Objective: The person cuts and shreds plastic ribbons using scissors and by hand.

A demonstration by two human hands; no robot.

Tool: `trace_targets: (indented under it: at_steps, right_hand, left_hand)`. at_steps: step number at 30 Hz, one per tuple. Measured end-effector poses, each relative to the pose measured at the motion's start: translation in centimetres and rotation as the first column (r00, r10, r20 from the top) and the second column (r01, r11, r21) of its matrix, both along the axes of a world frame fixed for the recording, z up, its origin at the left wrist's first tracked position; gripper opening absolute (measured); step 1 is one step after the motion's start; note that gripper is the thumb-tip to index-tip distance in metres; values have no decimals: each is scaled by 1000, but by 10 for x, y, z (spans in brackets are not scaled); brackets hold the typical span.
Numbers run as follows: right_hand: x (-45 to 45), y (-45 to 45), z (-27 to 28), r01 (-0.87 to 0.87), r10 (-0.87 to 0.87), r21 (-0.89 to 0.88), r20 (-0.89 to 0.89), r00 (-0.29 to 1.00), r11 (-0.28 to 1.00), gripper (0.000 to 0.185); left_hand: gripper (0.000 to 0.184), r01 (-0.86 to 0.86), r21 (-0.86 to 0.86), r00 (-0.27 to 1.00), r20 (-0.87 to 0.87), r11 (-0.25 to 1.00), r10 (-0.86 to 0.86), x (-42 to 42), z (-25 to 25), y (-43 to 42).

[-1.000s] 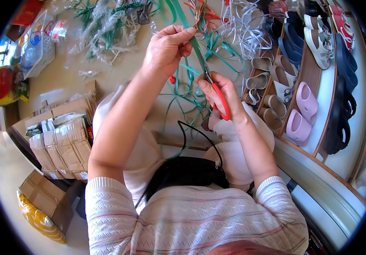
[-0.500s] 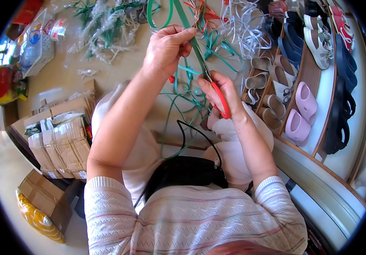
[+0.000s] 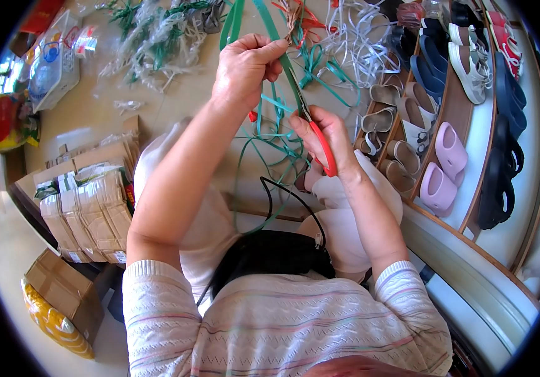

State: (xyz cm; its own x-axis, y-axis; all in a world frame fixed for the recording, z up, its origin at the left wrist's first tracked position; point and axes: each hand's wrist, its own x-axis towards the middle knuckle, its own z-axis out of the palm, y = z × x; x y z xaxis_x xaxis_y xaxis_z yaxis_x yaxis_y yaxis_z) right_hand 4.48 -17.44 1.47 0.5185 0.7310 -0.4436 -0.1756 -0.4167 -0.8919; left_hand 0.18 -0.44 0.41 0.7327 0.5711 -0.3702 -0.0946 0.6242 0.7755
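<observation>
My left hand [image 3: 248, 68] pinches a flat green plastic strap [image 3: 267, 22] between thumb and fingers, and part of the strap loops up past the top of the view. In my right hand [image 3: 326, 139] is a pair of scissors with red handles [image 3: 325, 151]. Their blades point up and lie along the strap's lower length, below my left hand. Whether the blades are parted I cannot tell. Thin green strips [image 3: 286, 151] hang and curl beneath my hands, between my knees.
White strips [image 3: 367, 38] and a heap of clear and green plastic scraps [image 3: 157, 41] lie on the floor ahead. A shoe rack [image 3: 458, 116] with several pairs stands at the right. Flattened cardboard [image 3: 88, 217], a carton [image 3: 59, 283] and a white basket [image 3: 56, 75] are on the left.
The green loop above my left hand has narrowed and shifted. Both hands keep nearly the same place, the scissors still along the strap.
</observation>
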Motion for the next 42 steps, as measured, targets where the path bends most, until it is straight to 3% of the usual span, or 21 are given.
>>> trace_targets:
  at_steps: [5,11,17,23,26,29,32,34,38,42]
  right_hand:
    - [-6,-6,-6,-52,48,45,86,995,998,27]
    - [-1,-2,-14,-34,31,89,31,999,995,27]
    - [0,-5,-9,-59,60,-25,34,998,998,27]
    - [0,-5,-18,-38,33,52,93,995,998,26]
    - [1,-2,-14,-17,14,64,38,999,998,26]
    - [1,-5,-16,-33,32,13,50,998,999,28]
    - [-6,-8,-13,-60,58,21,79,995,998,29]
    - [-6,-5,-7,-45,44,63,8,999,997,30]
    - [-4,1,-13,-48,32,118,129,991,992,31]
    - [-3,0,1,-1,0,-14,-8,1000,1000,16]
  left_hand:
    - [13,-42,-4,999,23,999,43,2,-1,18]
    - [14,-4,41,1000,29,999,2,1,-4,10]
    - [16,-17,48,1000,15,999,17,1,-1,8]
    - [16,4,70,1000,-2,998,-4,0,-3,5]
    - [15,33,69,999,-36,997,-31,-1,0,-2]
    - [13,61,27,997,-51,998,-59,-1,-2,5]
    - [13,-30,15,1000,-8,999,30,1,-3,20]
    - [13,-29,30,1000,10,999,29,1,-4,18]
    - [15,11,8,1000,3,1000,-11,0,-6,4]
    - [15,-15,14,1000,12,1000,15,0,-4,2]
